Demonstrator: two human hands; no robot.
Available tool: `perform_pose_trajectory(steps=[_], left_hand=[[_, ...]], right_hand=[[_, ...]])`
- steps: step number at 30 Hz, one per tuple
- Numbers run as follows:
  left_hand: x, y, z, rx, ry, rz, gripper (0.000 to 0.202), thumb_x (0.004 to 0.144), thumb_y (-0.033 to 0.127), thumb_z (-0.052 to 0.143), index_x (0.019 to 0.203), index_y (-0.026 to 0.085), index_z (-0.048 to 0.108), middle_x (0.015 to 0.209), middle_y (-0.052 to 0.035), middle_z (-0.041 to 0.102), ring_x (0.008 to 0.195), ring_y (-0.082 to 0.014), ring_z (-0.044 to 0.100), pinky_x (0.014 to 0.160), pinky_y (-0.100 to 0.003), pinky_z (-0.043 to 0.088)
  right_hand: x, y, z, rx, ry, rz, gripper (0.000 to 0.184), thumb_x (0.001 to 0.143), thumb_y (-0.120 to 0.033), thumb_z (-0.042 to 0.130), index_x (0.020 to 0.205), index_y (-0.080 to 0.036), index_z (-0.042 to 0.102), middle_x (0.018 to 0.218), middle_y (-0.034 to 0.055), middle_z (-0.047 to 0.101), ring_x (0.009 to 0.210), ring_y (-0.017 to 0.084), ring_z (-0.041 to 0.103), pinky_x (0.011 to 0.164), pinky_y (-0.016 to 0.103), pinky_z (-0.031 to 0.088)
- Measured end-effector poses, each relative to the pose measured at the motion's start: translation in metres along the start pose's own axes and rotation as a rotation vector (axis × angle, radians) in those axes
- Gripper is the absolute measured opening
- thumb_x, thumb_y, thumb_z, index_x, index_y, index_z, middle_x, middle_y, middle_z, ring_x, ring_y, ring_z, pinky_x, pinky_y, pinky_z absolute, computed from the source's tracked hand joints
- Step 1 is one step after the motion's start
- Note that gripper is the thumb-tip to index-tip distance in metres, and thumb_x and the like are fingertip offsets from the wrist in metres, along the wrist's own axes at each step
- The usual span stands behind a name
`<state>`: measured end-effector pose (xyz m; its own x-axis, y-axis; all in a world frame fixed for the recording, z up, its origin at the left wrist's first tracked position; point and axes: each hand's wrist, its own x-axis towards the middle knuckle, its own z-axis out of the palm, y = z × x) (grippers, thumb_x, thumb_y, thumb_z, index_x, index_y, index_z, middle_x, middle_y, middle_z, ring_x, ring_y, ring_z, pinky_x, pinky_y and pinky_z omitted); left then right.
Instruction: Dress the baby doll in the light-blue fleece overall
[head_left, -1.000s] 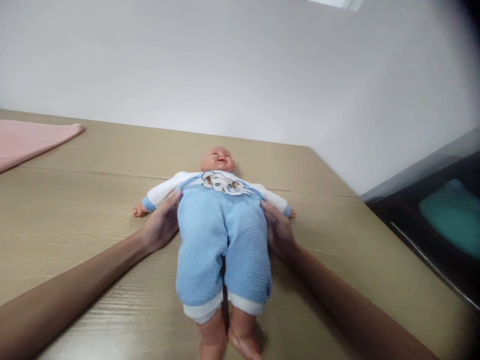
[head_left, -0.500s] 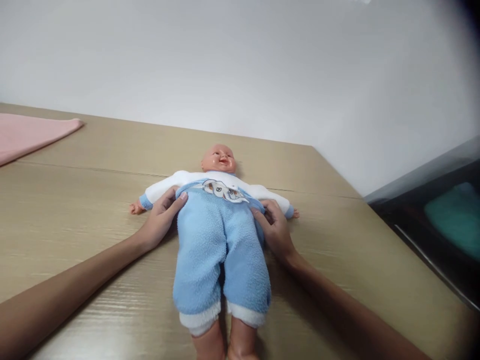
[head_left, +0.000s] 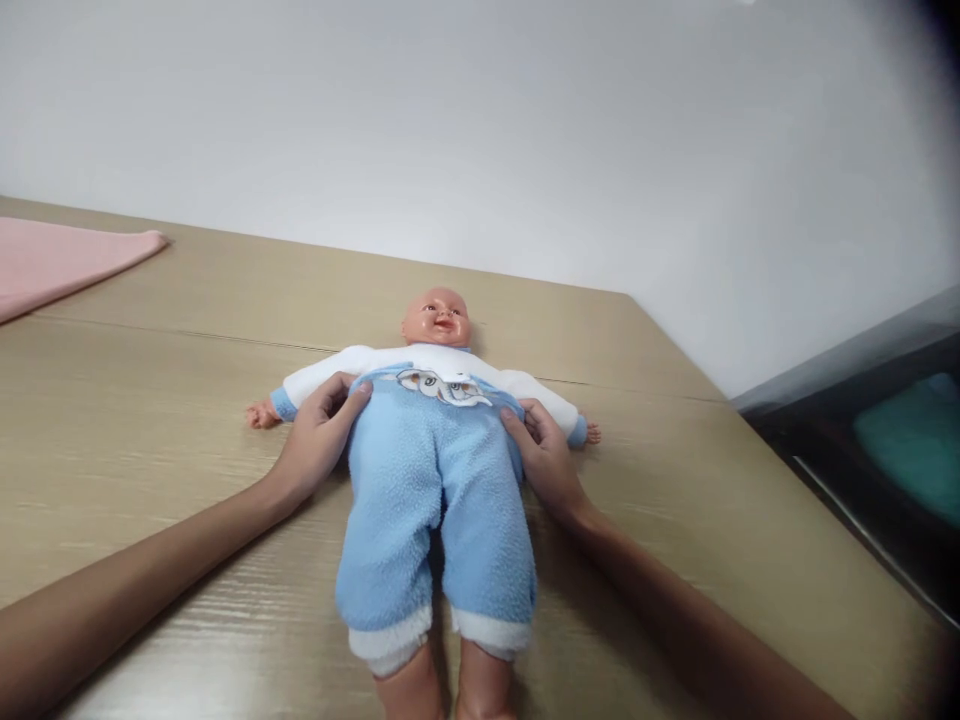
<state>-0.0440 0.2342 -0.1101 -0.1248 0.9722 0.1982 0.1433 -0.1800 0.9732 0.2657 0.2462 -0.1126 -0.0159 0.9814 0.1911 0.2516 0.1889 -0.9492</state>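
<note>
A baby doll lies on its back on the wooden table, head toward the wall. It wears a white fleece top and light blue fleece trousers with white cuffs; its bare feet run off the bottom edge. My left hand grips the trousers' waist at the doll's left side, thumb over the fabric. My right hand pinches the waist on the other side. Both hands are closed on the blue fleece.
A pink folded cloth lies at the table's far left. A white wall stands behind the table. At the right edge sits a dark container holding something teal.
Both hands have slid up the doll's sides toward its chest, pulling the trousers' waist higher over the elephant picture. The doll has shifted slightly left.
</note>
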Motion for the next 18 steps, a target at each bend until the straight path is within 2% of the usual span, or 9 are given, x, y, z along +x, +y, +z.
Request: perform_pose_trajectory(steps=[5,8,11,14,16,18], left_hand=[[-0.007,-0.006,0.003,-0.008,0.062,0.043,0.043,0.106,0.066,0.076,0.096,0.025,0.069,0.091,0.0017,0.062,0.091,-0.0218,0.057,0.085,-0.035,0.043],[-0.007,-0.006,0.005,-0.089,0.095,0.102,0.038,0.104,0.063,0.082,0.105,0.026,0.073,0.1,0.0006,0.068,0.097,-0.0217,0.062,0.09,-0.034,0.046],[-0.007,-0.004,0.005,-0.143,0.096,0.138,0.037,0.101,0.062,0.087,0.104,0.026,0.076,0.1,-0.0002,0.07,0.095,-0.0209,0.062,0.089,-0.034,0.047],[-0.006,-0.004,0.005,-0.174,0.119,0.132,0.038,0.1,0.062,0.088,0.101,0.026,0.077,0.093,0.0008,0.066,0.087,-0.0194,0.057,0.081,-0.032,0.044],[-0.006,-0.004,0.005,-0.205,0.142,0.123,0.039,0.1,0.063,0.088,0.1,0.026,0.076,0.09,0.0015,0.065,0.085,-0.0188,0.055,0.079,-0.032,0.043],[-0.006,-0.004,0.006,-0.227,0.15,0.116,0.039,0.1,0.063,0.089,0.099,0.027,0.074,0.09,0.002,0.064,0.085,-0.0183,0.055,0.079,-0.031,0.044]], right_hand=[[-0.007,0.002,-0.003,-0.047,0.019,-0.033,0.028,0.1,-0.054,0.069,0.102,-0.026,0.069,0.094,0.0018,0.068,0.091,0.027,0.066,0.086,0.042,0.053],[-0.013,0.006,-0.002,-0.133,0.123,-0.071,0.03,0.1,-0.053,0.072,0.112,-0.026,0.067,0.103,0.0048,0.072,0.096,0.03,0.07,0.087,0.045,0.057],[-0.017,0.002,-0.002,-0.284,0.246,-0.191,0.026,0.1,-0.046,0.073,0.117,-0.028,0.066,0.116,0.0085,0.073,0.106,0.032,0.07,0.094,0.05,0.058],[-0.012,-0.02,-0.001,-0.359,0.261,-0.337,0.02,0.105,-0.038,0.07,0.121,-0.028,0.066,0.128,0.0102,0.074,0.119,0.033,0.069,0.1,0.051,0.058],[0.001,-0.044,0.002,-0.362,0.209,-0.423,0.013,0.108,-0.034,0.067,0.12,-0.028,0.066,0.125,0.0093,0.075,0.118,0.032,0.071,0.099,0.05,0.059],[0.023,-0.072,0.01,-0.375,0.099,-0.51,0.005,0.109,-0.031,0.065,0.112,-0.028,0.067,0.115,0.0082,0.077,0.11,0.03,0.072,0.097,0.048,0.06]])
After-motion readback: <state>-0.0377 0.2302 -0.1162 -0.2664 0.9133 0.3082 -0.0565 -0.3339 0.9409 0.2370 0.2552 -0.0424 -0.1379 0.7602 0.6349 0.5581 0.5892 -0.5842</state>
